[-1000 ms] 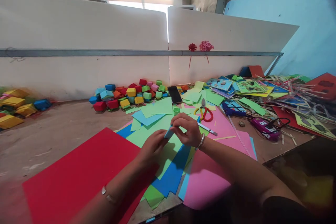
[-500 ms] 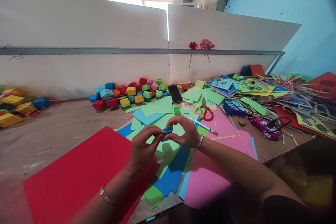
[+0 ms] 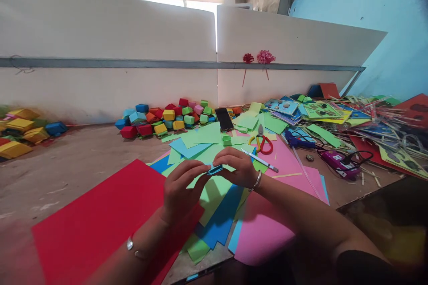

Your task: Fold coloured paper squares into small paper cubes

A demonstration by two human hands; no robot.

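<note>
A small folded blue paper piece [image 3: 215, 170] is held above the spread papers, flattened into a narrow loop. My left hand [image 3: 183, 187] pinches its left end between thumb and fingers. On its right side, the fingers and thumb of my right hand [image 3: 236, 168] close on the same piece. Beneath both hands lie light green sheets [image 3: 214, 196] and darker blue paper [image 3: 222, 216]. A large red sheet [image 3: 107, 213] lies under my left forearm, and pink paper [image 3: 264, 227] is below my right forearm.
Small coloured paper boxes [image 3: 169, 115] are piled by the wall, with a black phone [image 3: 224, 119] beside them. Red-and-yellow-handled scissors [image 3: 262, 141], a craft knife [image 3: 260, 160] and a purple glue gun [image 3: 339, 164] lie to the right. More yellow boxes [image 3: 22, 124] sit far left.
The blue piece has gone from an open oval to a flatter, narrower shape between my fingers. My right fingers have closed down over it. The view has shifted slightly.
</note>
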